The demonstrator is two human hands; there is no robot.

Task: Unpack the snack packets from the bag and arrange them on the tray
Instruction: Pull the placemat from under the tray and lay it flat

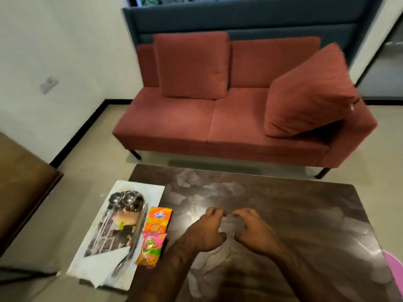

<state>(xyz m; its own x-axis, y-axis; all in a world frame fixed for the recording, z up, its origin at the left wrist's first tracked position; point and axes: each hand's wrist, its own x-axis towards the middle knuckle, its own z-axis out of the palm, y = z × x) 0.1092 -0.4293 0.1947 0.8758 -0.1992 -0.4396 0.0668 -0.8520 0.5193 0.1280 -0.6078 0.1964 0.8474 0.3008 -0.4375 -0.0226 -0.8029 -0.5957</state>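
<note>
My left hand [207,233] and my right hand [250,229] rest close together on the dark table [294,214]. Their fingers are curled on a small, pale, see-through plastic bag [229,225] held between them; it is blurred. To the left, an orange snack packet [160,217] and a pink-and-green snack packet [152,249] lie end to end along the right edge of a white rectangular tray [150,190]. The tray sits at the table's left side and overhangs its edge.
On the tray lie two small steel bowls [122,198], a printed sheet or packet [117,232] and white paper. A red sofa [218,118] with loose cushions stands beyond the table. A brown wooden surface [24,188] is at far left, and something pink [395,269] shows at the right edge.
</note>
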